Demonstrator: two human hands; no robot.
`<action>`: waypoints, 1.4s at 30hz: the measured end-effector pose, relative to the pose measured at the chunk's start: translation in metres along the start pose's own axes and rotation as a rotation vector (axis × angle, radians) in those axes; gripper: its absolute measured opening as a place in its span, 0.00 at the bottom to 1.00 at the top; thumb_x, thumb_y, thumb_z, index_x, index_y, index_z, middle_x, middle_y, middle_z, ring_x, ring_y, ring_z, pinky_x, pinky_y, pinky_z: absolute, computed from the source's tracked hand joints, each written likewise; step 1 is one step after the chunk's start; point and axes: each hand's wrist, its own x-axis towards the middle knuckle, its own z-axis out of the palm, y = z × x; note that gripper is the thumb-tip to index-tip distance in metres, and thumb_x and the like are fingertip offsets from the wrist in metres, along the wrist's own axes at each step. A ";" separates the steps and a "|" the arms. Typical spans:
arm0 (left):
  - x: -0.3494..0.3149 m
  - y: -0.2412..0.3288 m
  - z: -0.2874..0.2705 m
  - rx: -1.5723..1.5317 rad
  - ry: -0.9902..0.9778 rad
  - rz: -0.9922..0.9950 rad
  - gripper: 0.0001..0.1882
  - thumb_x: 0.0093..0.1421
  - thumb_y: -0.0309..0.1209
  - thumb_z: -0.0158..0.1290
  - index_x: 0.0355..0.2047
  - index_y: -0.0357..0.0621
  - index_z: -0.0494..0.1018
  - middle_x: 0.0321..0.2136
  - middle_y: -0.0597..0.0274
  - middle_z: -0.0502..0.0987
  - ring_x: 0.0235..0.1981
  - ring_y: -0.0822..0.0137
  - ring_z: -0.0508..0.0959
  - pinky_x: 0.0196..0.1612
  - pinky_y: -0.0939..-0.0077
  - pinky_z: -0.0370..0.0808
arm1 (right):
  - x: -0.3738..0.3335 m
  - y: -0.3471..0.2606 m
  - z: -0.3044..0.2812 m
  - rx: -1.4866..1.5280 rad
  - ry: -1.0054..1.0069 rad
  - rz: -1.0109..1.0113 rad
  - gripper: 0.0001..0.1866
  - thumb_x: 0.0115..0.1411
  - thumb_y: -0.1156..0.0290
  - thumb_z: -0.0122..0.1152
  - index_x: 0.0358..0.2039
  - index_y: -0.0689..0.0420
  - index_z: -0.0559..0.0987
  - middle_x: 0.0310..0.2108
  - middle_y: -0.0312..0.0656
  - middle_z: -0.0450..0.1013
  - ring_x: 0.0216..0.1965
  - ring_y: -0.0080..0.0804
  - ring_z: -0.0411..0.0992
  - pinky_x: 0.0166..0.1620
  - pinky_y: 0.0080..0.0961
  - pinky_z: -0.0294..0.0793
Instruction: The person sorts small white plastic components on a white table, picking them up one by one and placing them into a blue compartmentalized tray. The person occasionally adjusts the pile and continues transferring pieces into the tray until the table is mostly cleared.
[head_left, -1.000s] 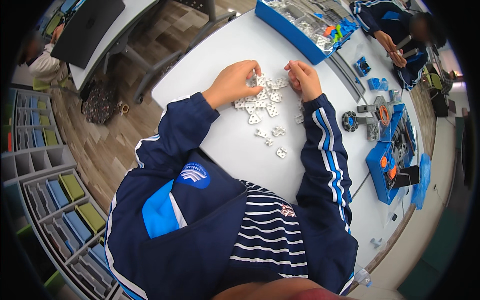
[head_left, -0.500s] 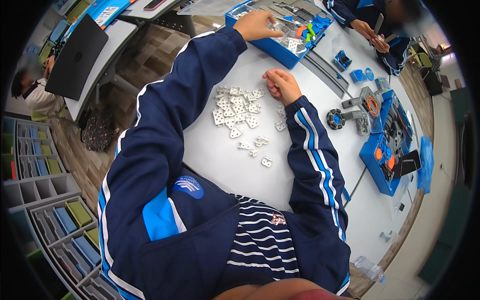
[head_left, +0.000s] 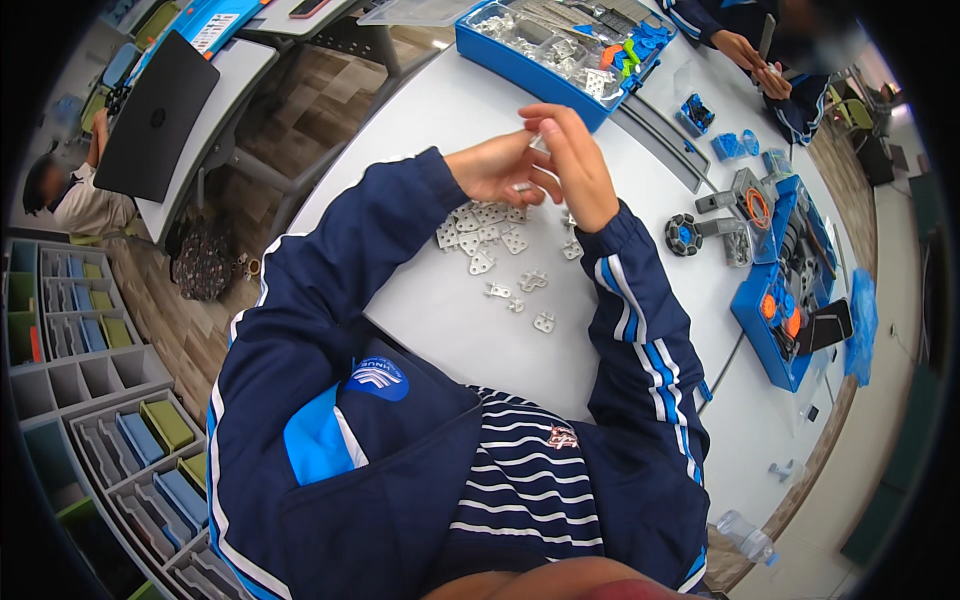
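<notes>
My left hand and my right hand meet above the white table, their fingertips close together. A small white plastic connector shows at the curled fingers of my right hand. Another white piece sits in the bent fingers of my left hand. Below them lies a pile of white perforated connectors, partly covered by the hands. Nearer to me, several loose white connectors are spread out, and a few more lie by my right wrist.
A blue parts box with grey, white, blue and green pieces stands at the far side. To the right are a second blue box, a black wheel and a bottle. Another person's hands work at the far right.
My left hand has come back from the blue parts box toward my right hand. My right hand has risen slightly, and the two now meet over the pile.
</notes>
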 end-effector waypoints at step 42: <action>-0.049 0.014 -0.051 1.637 0.249 0.343 0.17 0.59 0.35 0.65 0.48 0.46 0.79 0.37 0.63 0.78 0.39 0.70 0.75 0.41 0.75 0.75 | -0.010 0.062 -0.017 -0.478 -0.494 0.093 0.20 0.54 0.72 0.71 0.48 0.52 0.80 0.40 0.43 0.71 0.44 0.38 0.74 0.48 0.32 0.76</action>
